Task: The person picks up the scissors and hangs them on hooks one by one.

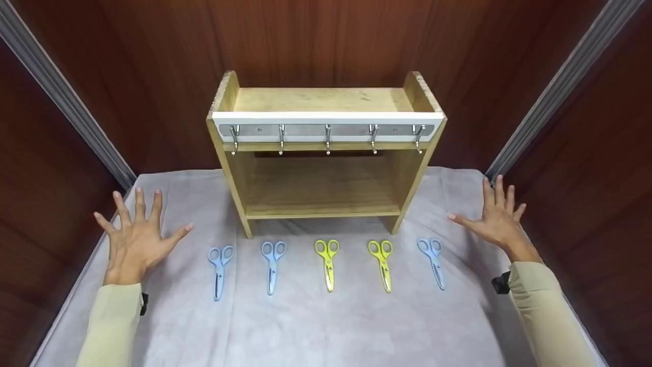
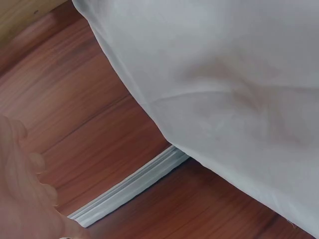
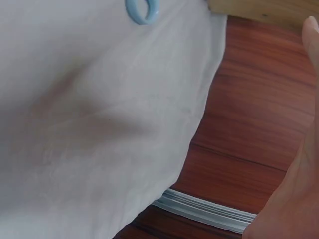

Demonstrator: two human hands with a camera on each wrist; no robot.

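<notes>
My left hand (image 1: 135, 244) hovers at the left with fingers spread wide, holding nothing; its edge shows in the left wrist view. On the right, my right hand (image 1: 499, 221) is also spread and holds nothing. Between them several scissors lie in a row on the cloth, handles toward the shelf. From the left come blue scissors (image 1: 219, 266), a second blue pair (image 1: 272, 270), yellow scissors (image 1: 328, 267), another yellow pair (image 1: 384, 266) and a third blue pair (image 1: 436, 265). The outer blue pairs are nearest my hands. A blue handle loop (image 3: 130, 10) appears in the right wrist view.
Behind the scissors stands a wooden shelf (image 1: 326, 211). A white rail (image 1: 326, 117) with several metal hooks (image 1: 328, 140) runs across its upper front. Pale cloth (image 1: 336, 331) covers the table. Dark wood panels (image 1: 326, 41) with metal corner strips (image 1: 76, 102) enclose the back and sides.
</notes>
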